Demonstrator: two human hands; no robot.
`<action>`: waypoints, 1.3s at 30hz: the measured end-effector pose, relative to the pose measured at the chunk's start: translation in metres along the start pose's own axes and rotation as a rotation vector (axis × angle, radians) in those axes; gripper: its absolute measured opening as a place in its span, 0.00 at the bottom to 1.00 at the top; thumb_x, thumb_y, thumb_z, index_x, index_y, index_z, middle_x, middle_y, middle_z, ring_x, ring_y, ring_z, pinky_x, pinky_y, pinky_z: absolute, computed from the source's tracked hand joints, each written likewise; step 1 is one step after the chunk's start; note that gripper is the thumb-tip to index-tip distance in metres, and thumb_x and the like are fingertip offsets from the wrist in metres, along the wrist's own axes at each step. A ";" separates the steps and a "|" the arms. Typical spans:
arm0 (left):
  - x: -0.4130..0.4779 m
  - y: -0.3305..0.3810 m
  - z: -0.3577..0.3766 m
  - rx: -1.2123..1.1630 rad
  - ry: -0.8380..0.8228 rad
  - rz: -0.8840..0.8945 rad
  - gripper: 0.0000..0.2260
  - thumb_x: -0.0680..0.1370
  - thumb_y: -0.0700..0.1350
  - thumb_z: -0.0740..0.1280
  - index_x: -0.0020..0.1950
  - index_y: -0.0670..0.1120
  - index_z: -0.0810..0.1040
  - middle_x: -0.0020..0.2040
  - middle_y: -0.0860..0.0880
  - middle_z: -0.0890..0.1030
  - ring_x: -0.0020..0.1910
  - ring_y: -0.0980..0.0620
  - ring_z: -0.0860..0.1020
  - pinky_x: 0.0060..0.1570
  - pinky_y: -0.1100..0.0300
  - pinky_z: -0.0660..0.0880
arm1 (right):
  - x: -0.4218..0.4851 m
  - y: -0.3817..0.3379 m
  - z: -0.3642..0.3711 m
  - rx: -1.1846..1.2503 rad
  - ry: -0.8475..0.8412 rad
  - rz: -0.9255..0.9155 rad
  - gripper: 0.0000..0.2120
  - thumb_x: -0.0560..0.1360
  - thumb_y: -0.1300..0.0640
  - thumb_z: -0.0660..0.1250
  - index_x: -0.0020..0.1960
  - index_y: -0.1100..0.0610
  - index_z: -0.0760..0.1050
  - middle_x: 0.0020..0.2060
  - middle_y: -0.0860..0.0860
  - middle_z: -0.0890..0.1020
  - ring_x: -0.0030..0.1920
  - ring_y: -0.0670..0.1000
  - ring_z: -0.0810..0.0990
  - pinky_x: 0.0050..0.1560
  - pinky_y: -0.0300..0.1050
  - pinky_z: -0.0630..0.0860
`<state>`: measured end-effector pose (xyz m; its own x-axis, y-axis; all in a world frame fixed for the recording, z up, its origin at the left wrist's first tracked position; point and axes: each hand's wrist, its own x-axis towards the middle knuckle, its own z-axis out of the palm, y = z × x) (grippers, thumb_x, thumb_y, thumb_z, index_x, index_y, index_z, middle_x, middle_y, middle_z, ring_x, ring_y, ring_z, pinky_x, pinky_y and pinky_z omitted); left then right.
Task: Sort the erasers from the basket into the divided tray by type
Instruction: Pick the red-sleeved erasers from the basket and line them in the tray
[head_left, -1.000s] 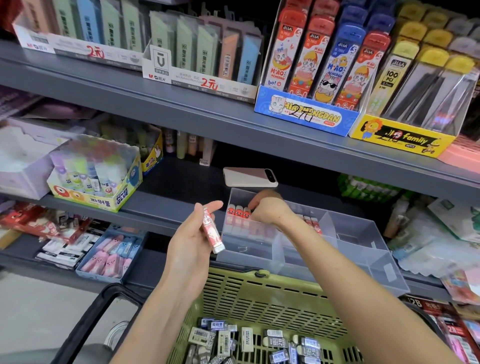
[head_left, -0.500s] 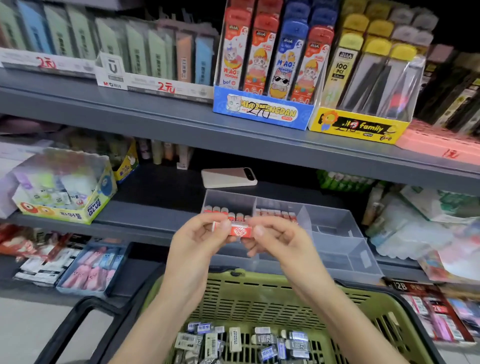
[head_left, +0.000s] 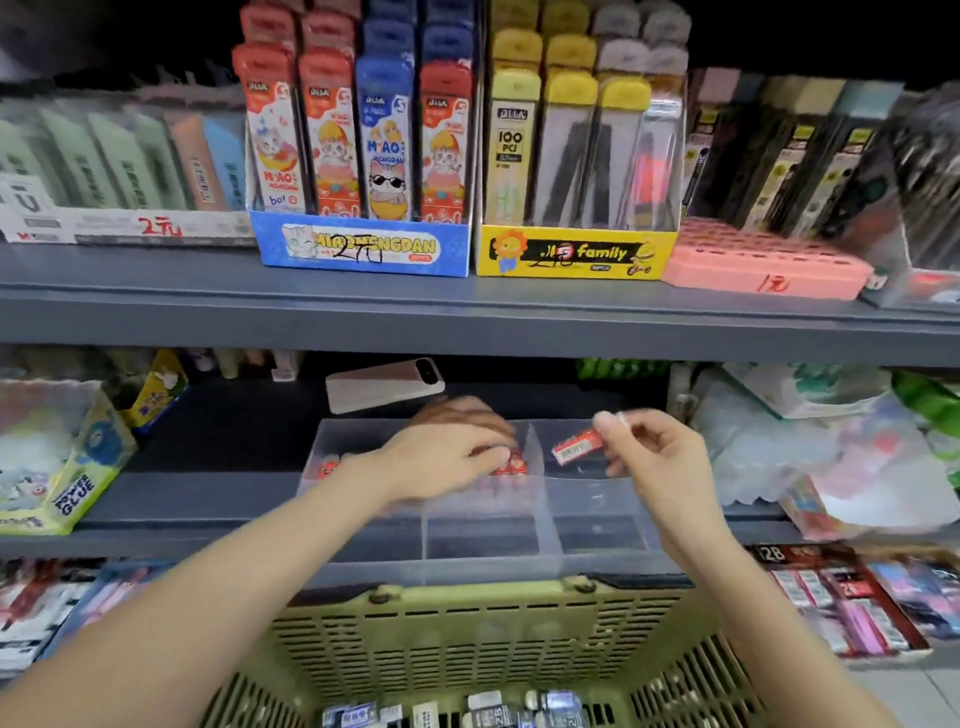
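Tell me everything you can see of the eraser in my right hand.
The eraser is a small red block with a white printed label, slightly blurred. It tilts, its upper end pinched by the right hand, hanging over the clear tray, apparently touching nothing else.

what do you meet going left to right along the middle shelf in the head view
glue box -> left hand -> red eraser -> right hand
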<state>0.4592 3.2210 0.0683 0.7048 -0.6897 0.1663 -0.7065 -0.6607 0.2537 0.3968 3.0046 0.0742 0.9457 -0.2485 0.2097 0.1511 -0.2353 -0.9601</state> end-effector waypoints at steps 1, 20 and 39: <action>0.006 -0.003 0.004 0.046 -0.061 0.003 0.15 0.83 0.51 0.57 0.64 0.51 0.79 0.65 0.57 0.76 0.65 0.53 0.68 0.63 0.60 0.59 | 0.004 0.003 0.001 0.018 0.003 0.023 0.15 0.67 0.44 0.71 0.38 0.57 0.79 0.30 0.53 0.82 0.28 0.47 0.78 0.34 0.42 0.76; -0.005 -0.022 0.019 0.123 -0.194 0.112 0.19 0.81 0.60 0.51 0.69 0.62 0.70 0.70 0.68 0.66 0.76 0.61 0.46 0.67 0.40 0.26 | 0.039 0.020 0.047 -0.048 -0.080 -0.047 0.12 0.68 0.60 0.74 0.39 0.53 0.70 0.34 0.62 0.79 0.30 0.53 0.75 0.33 0.50 0.74; -0.013 -0.025 0.024 0.051 -0.108 0.054 0.19 0.80 0.61 0.55 0.67 0.60 0.73 0.69 0.66 0.69 0.76 0.61 0.48 0.68 0.43 0.25 | 0.062 0.017 0.062 -1.366 -0.456 -0.398 0.11 0.75 0.44 0.60 0.52 0.40 0.80 0.60 0.44 0.73 0.60 0.53 0.65 0.56 0.47 0.57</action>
<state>0.4657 3.2390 0.0366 0.6562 -0.7510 0.0741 -0.7477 -0.6338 0.1980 0.4764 3.0437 0.0593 0.9536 0.2878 0.0878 0.2781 -0.9544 0.1081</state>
